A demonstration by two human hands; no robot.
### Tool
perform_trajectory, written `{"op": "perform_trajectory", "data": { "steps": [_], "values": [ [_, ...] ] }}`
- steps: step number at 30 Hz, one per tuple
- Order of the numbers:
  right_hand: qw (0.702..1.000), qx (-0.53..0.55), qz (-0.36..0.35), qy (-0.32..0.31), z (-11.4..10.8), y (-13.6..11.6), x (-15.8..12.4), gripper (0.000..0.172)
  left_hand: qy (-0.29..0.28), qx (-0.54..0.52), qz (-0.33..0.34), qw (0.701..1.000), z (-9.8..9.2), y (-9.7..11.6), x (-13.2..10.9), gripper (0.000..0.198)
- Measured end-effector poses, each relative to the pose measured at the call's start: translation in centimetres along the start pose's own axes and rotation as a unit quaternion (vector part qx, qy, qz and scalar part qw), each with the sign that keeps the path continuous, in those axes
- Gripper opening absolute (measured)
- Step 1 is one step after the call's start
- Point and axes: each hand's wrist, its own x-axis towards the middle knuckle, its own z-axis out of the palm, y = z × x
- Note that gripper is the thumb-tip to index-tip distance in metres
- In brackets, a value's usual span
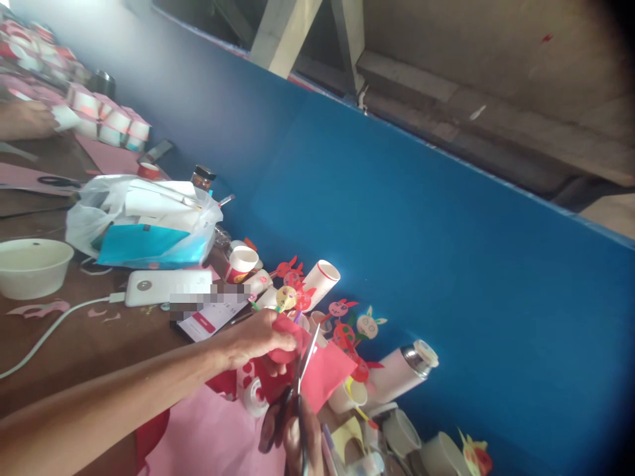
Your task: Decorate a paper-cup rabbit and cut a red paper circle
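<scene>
My left hand (262, 340) pinches a piece of red paper (325, 373) between thumb and fingers, near the middle of the view. Below and to the right, my right hand (300, 433) is wrapped round the dark handles of a pair of scissors (306, 360). The blades are parted and point up beside the red paper, close to my left fingertips. A roll of clear tape (255, 396) sits under my hands, by a large pink sheet (213, 436). Paper cups and small paper animal faces (368, 324) stand just behind the red paper.
A phone (211, 317), a white power bank (169, 285) with a cable, a white bowl (34, 268) and a plastic bag (143, 221) lie to the left. A white thermos (401, 373) leans by the blue partition (397, 225). Another person's hand (27, 120) holds a cup at far left.
</scene>
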Motion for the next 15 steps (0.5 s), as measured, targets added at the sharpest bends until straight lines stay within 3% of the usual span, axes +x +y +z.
{"op": "perform_trajectory", "data": {
  "steps": [8, 15],
  "values": [
    [0.996, 0.024, -0.015, -0.083, -0.3, 1.0, 0.4, 0.043, 0.019, 0.001, 0.013, 1.0, 0.8, 0.1, -0.7, 0.01],
    [0.996, -0.026, -0.001, -0.088, -0.6, -0.2, -0.1, 0.047, 0.066, -0.019, 0.022, 0.997, 1.6, -0.7, -0.9, 0.004]
  ]
}}
